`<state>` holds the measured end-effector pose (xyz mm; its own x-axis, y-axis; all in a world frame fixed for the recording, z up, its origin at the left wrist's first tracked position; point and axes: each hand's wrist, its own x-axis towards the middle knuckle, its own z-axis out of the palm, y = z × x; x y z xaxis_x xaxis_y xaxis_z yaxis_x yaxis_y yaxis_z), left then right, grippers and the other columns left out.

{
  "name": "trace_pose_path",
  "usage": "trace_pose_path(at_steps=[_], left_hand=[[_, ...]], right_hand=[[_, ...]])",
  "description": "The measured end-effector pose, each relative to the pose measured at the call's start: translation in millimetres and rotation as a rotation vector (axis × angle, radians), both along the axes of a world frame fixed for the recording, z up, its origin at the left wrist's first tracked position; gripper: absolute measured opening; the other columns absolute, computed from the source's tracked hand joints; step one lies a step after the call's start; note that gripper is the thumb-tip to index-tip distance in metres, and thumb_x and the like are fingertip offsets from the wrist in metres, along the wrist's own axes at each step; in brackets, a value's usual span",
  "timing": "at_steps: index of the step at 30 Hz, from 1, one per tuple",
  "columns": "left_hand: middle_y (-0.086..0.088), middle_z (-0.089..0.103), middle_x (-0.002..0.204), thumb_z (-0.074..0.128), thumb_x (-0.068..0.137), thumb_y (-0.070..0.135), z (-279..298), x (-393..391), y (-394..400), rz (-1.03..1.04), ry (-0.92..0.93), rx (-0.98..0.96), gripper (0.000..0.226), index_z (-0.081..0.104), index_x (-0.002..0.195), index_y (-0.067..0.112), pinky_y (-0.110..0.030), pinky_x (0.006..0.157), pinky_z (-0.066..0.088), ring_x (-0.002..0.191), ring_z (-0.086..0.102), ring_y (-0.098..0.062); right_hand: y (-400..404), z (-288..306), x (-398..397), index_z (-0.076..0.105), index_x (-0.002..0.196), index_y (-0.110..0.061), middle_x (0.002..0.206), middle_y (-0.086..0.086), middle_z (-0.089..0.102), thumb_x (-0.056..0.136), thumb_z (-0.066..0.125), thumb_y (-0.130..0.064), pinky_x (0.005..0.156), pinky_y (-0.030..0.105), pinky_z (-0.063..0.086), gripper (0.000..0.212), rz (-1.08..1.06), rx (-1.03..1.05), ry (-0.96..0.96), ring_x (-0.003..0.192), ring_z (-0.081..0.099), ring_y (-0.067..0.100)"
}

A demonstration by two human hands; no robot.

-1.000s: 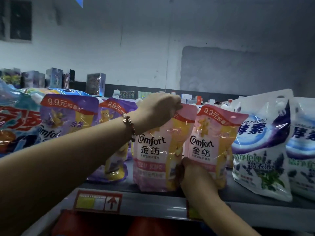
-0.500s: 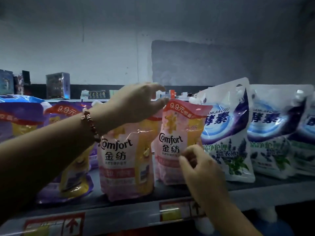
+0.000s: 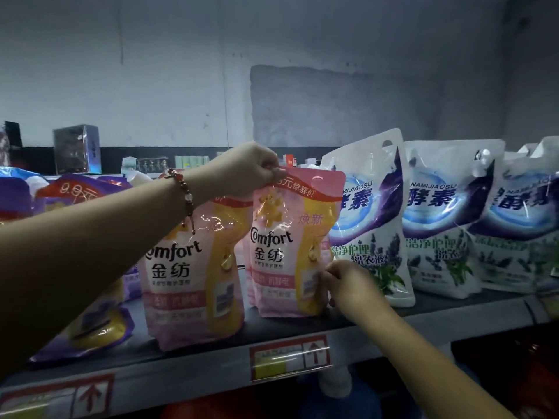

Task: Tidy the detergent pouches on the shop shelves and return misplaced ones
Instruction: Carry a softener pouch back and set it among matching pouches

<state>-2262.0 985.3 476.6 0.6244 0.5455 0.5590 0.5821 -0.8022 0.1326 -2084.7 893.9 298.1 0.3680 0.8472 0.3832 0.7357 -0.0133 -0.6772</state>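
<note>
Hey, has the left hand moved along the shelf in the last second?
Yes. The left hand has shifted right, from the front pink pouch to pinching the top of the rear pink pouch beside the white pouch.

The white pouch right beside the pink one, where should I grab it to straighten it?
Grip the white pouch by its flat top seal near the punched hole, from above. It stands upright, tilted, with that flap free; its lower front sits behind the right hand.
</note>
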Motion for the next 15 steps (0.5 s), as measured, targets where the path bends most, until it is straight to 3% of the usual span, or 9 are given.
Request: trace_pose_path(at_steps=[3, 7, 11, 15], left_hand=[[0.000, 0.069, 0.072, 0.060, 0.095, 0.039, 0, -1, 0, 0.021, -0.078, -0.104, 0.025, 0.069, 0.088, 0.016, -0.015, 0.043, 0.041, 0.046, 0.051, -0.001], [-0.003, 0.076, 0.081, 0.063, 0.091, 0.043, 5, -1, -10, 0.003, -0.135, -0.244, 0.027, 0.070, 0.092, 0.017, -0.034, 0.066, 0.059, 0.067, 0.072, -0.017], [0.002, 0.075, 0.076, 0.067, 0.089, 0.043, 7, 8, -16, -0.010, -0.175, -0.261, 0.023, 0.071, 0.086, 0.020, -0.028, 0.063, 0.059, 0.067, 0.073, -0.012], [0.004, 0.074, 0.077, 0.065, 0.089, 0.045, 5, 8, -18, 0.000, -0.118, -0.146, 0.024, 0.069, 0.086, 0.021, -0.022, 0.056, 0.057, 0.064, 0.072, -0.007]], right_hand=[[-13, -6, 7, 0.053, 0.072, -0.018, 0.075, 0.003, 0.063, 0.095, 0.051, -0.029, 0.060, 0.030, 0.040, 0.025, -0.133, 0.068, -0.153, 0.073, 0.060, 0.028], [-21, -4, 22, 0.049, 0.082, -0.021, 0.092, 0.007, 0.066, 0.097, 0.047, -0.029, 0.064, 0.032, 0.041, 0.018, -0.296, 0.096, -0.301, 0.087, 0.064, 0.032], [-20, -1, 14, 0.057, 0.094, -0.019, 0.100, 0.009, 0.067, 0.099, 0.041, -0.028, 0.071, 0.032, 0.044, 0.019, -0.287, -0.047, -0.301, 0.096, 0.065, 0.032], [-15, 1, 11, 0.059, 0.097, -0.022, 0.103, 0.005, 0.067, 0.099, 0.038, -0.025, 0.077, 0.035, 0.051, 0.021, -0.241, -0.137, -0.272, 0.093, 0.064, 0.028]])
